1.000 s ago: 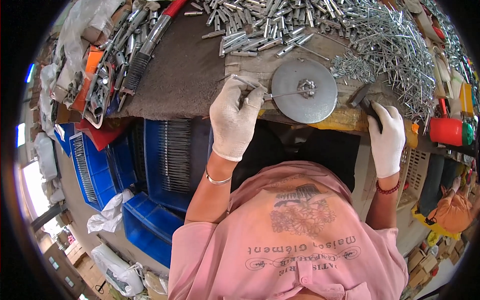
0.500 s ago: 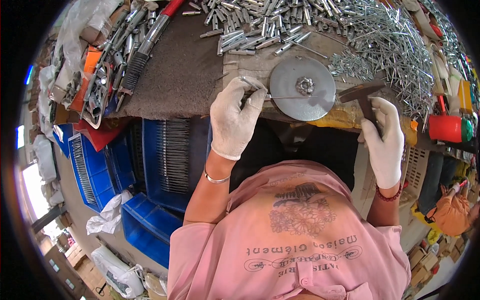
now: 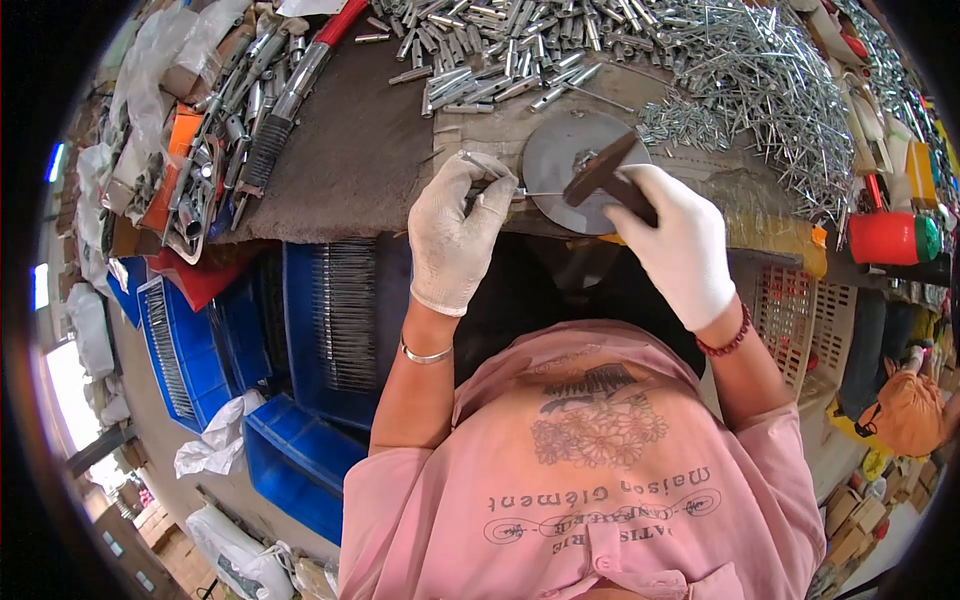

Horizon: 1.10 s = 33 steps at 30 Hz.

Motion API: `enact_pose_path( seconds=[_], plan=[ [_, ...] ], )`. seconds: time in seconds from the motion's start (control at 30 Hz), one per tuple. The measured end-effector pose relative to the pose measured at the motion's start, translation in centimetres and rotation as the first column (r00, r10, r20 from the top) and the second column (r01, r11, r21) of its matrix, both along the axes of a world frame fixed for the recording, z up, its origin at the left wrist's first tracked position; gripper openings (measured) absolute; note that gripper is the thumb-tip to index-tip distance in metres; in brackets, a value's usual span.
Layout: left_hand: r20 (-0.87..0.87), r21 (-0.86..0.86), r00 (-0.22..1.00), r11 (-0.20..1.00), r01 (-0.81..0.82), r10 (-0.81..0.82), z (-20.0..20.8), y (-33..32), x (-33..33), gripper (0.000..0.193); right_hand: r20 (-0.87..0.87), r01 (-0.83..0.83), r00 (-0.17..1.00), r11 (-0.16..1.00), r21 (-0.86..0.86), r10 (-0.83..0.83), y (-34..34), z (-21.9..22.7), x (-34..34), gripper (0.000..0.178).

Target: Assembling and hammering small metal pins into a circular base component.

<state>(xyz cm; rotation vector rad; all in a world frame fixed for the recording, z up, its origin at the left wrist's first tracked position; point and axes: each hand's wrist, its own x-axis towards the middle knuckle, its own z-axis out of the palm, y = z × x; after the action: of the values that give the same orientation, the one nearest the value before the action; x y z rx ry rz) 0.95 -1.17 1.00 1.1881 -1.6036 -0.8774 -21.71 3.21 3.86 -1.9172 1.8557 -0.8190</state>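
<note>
Our left hand (image 3: 455, 240) has its fingers clamped on a thin metal rod (image 3: 545, 193), its end over the round grey disc (image 3: 545, 145) on the surface (image 3: 340, 140); our right hand's (image 3: 685, 245) fingers wrap a hammer (image 3: 603, 168) (its head partly hides the disc).

A workshop, shown by the hammer (image 3: 601, 169), heaped metal tubes (image 3: 516, 58) and workbench (image 3: 345, 135).

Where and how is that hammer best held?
Probably by the hammer handle, coming from the lower right: it slants that way from the long head, leaving the head clear, and the right grip holds it there.
</note>
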Motion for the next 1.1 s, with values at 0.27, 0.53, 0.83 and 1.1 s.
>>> enact_pose_path(
  seconds=[0.27, 0.53, 0.83, 1.1],
  plan=[
    [-0.061, -0.011, 0.998, 0.999, 0.031, -0.032, -0.1, -0.1, 0.2, 0.006, -0.149, -0.086, 0.985, 0.996, 0.037, 0.091, -2.3, -0.6, -0.4, 0.023],
    [-0.042, -0.020, 0.999, 1.000, -0.002, 0.001, -0.3, -0.2, 0.2, 0.007, -0.166, -0.104, 0.980, 0.992, 0.067, 0.114, -4.4, -0.6, -0.7, 0.024],
    [-0.016, -0.067, 1.000, 0.998, -0.011, 0.010, -0.4, -0.2, 0.0, 0.006, 0.074, -0.176, 0.983, 0.981, 0.084, 0.170, -4.4, -0.9, -1.7, 0.028],
    [0.025, -0.061, 0.999, 0.998, -0.027, 0.028, -0.3, 0.0, -0.2, 0.005, 0.107, -0.184, 0.979, 0.978, 0.100, 0.173, -4.5, -0.9, -2.0, 0.030]
  ],
)
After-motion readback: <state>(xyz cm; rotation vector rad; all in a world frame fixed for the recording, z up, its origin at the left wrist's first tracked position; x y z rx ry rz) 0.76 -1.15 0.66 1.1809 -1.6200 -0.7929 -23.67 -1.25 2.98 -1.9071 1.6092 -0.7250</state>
